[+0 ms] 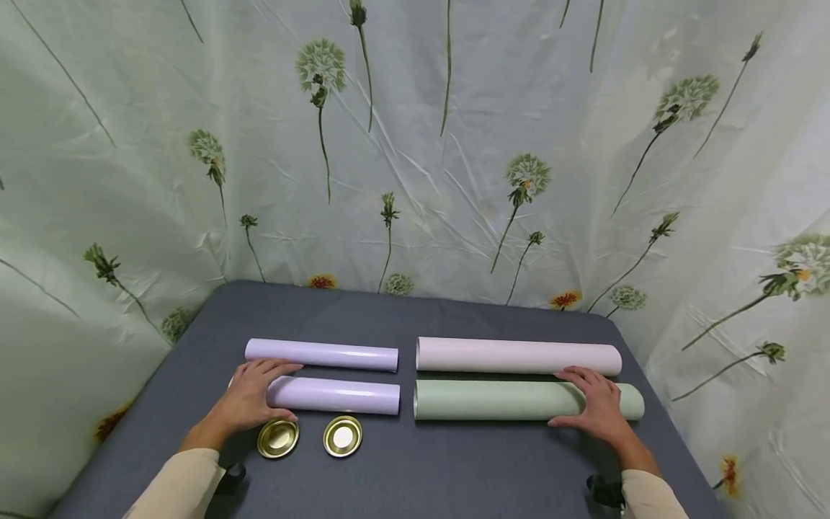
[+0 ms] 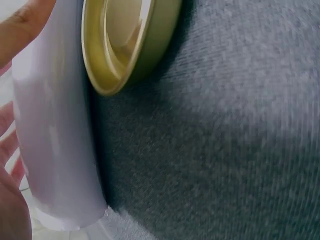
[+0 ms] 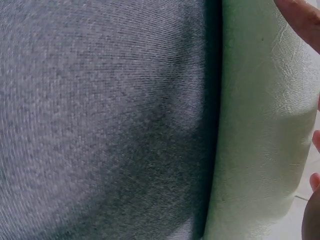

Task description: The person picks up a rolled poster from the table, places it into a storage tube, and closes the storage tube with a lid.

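Two glossy lilac rolls lie one behind the other on the left, a far one [image 1: 324, 355] and a near one [image 1: 344, 396]. My left hand [image 1: 249, 393] spans the near lilac roll's left part, its thumb toward me and its fingers reaching over the far side. At the right, a pink roll [image 1: 512, 356] lies behind a pale green roll [image 1: 486, 401]. Across the green roll's right part arches my right hand [image 1: 596, 407], thumb at the near edge and fingertips by the pink roll. The right wrist view shows the green roll's [image 3: 260, 125] creased surface.
Two gold round lids lie in front of the near lilac roll: one [image 1: 278, 438] beside my left thumb, another [image 1: 342, 436] with a white centre to its right. Dark grey cloth covers the table [image 1: 454, 476]. A flower-printed curtain [image 1: 415, 158] hangs behind and at both sides.
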The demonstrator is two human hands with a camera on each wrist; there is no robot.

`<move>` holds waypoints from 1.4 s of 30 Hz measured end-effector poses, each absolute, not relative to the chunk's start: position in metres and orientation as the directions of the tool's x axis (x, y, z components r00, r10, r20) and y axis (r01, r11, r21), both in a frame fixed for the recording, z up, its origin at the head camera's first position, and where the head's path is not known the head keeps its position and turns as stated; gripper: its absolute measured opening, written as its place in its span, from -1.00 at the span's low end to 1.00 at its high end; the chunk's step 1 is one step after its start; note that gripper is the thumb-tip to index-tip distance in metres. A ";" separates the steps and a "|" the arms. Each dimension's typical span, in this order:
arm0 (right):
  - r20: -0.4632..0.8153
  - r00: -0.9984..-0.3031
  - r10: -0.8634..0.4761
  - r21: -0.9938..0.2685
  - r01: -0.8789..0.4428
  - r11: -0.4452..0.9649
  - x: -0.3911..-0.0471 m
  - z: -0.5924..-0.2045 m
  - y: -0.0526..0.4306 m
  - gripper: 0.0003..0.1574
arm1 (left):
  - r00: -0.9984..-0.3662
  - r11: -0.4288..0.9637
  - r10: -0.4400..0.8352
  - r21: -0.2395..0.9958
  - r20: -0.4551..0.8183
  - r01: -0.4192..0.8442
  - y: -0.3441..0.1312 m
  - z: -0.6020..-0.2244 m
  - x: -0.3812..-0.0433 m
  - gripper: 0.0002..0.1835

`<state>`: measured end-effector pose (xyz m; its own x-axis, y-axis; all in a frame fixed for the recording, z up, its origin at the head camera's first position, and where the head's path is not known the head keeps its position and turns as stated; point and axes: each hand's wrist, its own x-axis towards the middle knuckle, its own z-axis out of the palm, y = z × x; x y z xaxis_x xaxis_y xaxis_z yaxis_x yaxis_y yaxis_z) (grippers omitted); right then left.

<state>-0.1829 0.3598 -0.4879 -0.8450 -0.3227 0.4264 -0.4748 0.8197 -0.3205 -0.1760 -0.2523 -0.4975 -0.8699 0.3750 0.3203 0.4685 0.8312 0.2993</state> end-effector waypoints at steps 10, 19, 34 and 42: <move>0.380 -0.885 -0.270 -0.353 -0.409 0.842 -0.176 -0.504 0.354 0.00 | -0.876 0.841 0.388 0.278 0.286 0.464 -0.252 -0.506 -0.176 -0.19; 0.343 -0.907 -0.246 -0.324 -0.360 0.875 -0.179 -0.507 0.347 0.02 | -0.891 0.852 0.379 0.282 0.250 0.441 -0.255 -0.509 -0.179 -0.25; 0.368 -0.904 -0.218 -0.295 -0.336 0.894 -0.180 -0.512 0.346 0.01 | -0.918 0.871 0.344 0.297 0.199 0.391 -0.251 -0.511 -0.183 -0.30; 0.383 -0.897 -0.219 -0.297 -0.344 0.890 -0.183 -0.511 0.345 -0.01 | -0.935 0.882 0.321 0.311 0.150 0.353 -0.250 -0.510 -0.188 -0.31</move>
